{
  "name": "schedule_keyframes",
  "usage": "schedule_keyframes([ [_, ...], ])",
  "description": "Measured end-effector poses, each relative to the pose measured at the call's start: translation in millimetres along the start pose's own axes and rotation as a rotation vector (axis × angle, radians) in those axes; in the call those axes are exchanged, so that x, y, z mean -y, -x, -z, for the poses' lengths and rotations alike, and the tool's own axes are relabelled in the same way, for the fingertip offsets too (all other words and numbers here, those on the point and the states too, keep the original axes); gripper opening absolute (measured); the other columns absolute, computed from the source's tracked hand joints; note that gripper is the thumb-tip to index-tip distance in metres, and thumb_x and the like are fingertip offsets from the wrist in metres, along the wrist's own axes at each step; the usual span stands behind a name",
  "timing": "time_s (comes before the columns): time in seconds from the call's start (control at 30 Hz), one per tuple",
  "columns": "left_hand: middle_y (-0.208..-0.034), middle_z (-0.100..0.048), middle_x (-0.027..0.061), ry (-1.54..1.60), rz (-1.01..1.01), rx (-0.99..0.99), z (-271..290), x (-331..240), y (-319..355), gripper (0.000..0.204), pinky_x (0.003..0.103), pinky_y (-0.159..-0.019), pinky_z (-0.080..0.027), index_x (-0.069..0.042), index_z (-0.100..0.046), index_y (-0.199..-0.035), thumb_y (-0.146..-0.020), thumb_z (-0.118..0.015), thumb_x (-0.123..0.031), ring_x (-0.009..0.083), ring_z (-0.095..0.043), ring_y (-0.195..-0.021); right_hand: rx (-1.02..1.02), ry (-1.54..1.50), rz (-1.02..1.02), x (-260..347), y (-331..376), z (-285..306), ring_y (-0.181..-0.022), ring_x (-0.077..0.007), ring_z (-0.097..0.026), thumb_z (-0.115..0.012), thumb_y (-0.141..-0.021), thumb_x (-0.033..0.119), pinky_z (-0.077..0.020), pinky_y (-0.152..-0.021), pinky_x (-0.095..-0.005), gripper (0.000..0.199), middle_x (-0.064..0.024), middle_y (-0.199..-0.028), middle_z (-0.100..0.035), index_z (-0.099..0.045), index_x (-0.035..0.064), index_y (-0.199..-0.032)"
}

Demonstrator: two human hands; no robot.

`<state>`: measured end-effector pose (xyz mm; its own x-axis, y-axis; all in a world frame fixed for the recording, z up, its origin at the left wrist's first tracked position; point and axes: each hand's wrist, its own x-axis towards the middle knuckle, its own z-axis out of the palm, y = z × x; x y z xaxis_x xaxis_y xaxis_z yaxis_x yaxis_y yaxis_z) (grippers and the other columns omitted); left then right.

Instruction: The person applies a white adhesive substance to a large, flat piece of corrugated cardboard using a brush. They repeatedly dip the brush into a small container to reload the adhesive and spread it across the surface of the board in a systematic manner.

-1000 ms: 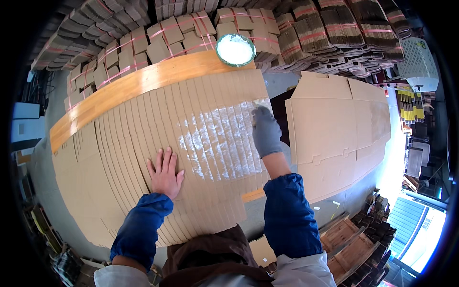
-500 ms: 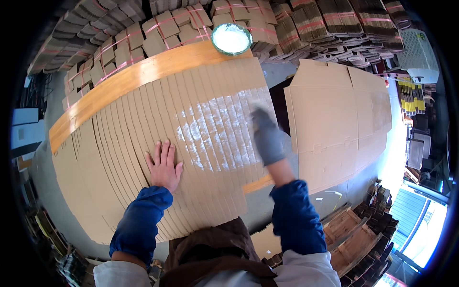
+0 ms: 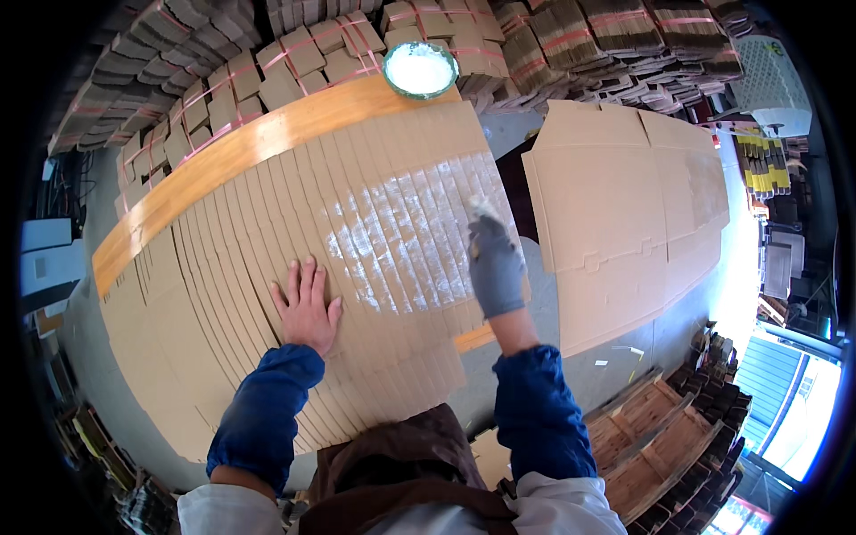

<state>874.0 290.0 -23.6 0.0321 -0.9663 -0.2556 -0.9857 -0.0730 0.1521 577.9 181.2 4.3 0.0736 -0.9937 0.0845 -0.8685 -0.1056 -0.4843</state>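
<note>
Overlapping cardboard sheets [image 3: 254, 232] lie fanned across a wooden board, their edges forming narrow strips. A patch of white paste [image 3: 406, 236] is smeared over the strips on the right half. My bare left hand [image 3: 308, 308] rests flat on the sheets with its fingers spread, left of the patch. My right hand [image 3: 497, 267], in a dark grey glove, is closed around a brush [image 3: 479, 207] at the right edge of the patch. Only the brush's pale tip shows beyond the fingers; its handle is hidden in the glove.
A green-rimmed bowl [image 3: 420, 69] of white paste stands at the far end of the wooden board [image 3: 232, 138]. Large flat cardboard pieces [image 3: 615, 205] lie to the right. Strapped cardboard bundles [image 3: 330, 53] line the back. A wooden pallet [image 3: 646, 428] sits at the lower right.
My right hand was blurred by motion and is now sharper, slightly lower, with the brush tip showing. The left hand stays in place on the cardboard. The whole view has shifted slightly.
</note>
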Motion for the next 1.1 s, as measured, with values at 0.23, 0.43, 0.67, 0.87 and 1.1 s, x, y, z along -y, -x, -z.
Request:
schedule_keyframes([
  [0.23, -0.161, -0.023, 0.0038, -0.023, -0.005, 0.001, -3.2, 0.9, 1.1, 0.063, 0.063, -0.116, -0.01, -0.01, -0.036, -0.148, -0.095, -0.052, -0.04, 0.029, -0.015, -0.149, -0.011, 0.058, 0.107, 15.8, -20.0, -10.7, -0.084, -0.0323, -0.067, -0.056, -0.088, 0.008, -0.0566, -0.067, -0.0444, 0.019, -0.0166, -0.107, -0.064, -0.061, 0.0083, -0.106],
  [0.43, -0.16, -0.024, 0.006, -0.004, -0.02, -0.028, -4.8, 1.1, 1.3, 0.063, 0.063, -0.116, -0.009, -0.008, -0.037, -0.146, -0.093, -0.055, -0.037, 0.0302, -0.016, -0.149, 0.057, 0.073, 0.117, 36.3, -35.1, -18.2, -0.089, -0.0347, -0.067, -0.057, -0.084, 0.002, -0.0569, -0.073, -0.0441, 0.026, -0.012, -0.115, -0.065, -0.062, 0.009, -0.109],
  [0.67, -0.16, -0.025, 0.0071, 0.009, -0.027, -0.028, -2.2, -1.2, 0.2, 0.064, 0.063, -0.117, -0.01, -0.007, -0.038, -0.146, -0.092, -0.056, -0.036, 0.0309, -0.016, -0.149, 0.071, 0.051, 0.199, 23.4, -44.8, -33.6, -0.085, -0.0342, -0.067, -0.056, -0.086, 0.005, -0.0565, -0.068, -0.0445, 0.017, -0.0137, -0.111, -0.064, -0.06, 0.006, -0.102],
  [0.87, -0.16, -0.025, 0.0073, -0.006, -0.019, -0.028, -4.2, 1.9, 1.8, 0.063, 0.063, -0.117, -0.01, -0.007, -0.039, -0.145, -0.092, -0.056, -0.036, 0.0312, -0.017, -0.149, 0.043, 0.052, 0.36, 59.0, -44.1, -35.5, -0.078, -0.0341, -0.067, -0.053, -0.089, 0.007, -0.0559, -0.067, -0.0447, 0.012, -0.0145, -0.097, -0.064, -0.06, 0.0061, -0.099],
  [1.1, -0.16, -0.026, 0.0073, -0.016, -0.024, -0.032, -5.5, 4.1, 5.0, 0.063, 0.062, -0.117, -0.011, -0.007, -0.038, -0.145, -0.092, -0.056, -0.035, 0.0311, -0.018, -0.148, -0.051, 0.043, 0.274, 16.2, -58.8, -23.1, -0.082, -0.0355, -0.067, -0.054, -0.09, 0.009, -0.0561, -0.068, -0.0469, 0.015, -0.0139, -0.099, -0.065, -0.062, 0.0072, -0.103],
])
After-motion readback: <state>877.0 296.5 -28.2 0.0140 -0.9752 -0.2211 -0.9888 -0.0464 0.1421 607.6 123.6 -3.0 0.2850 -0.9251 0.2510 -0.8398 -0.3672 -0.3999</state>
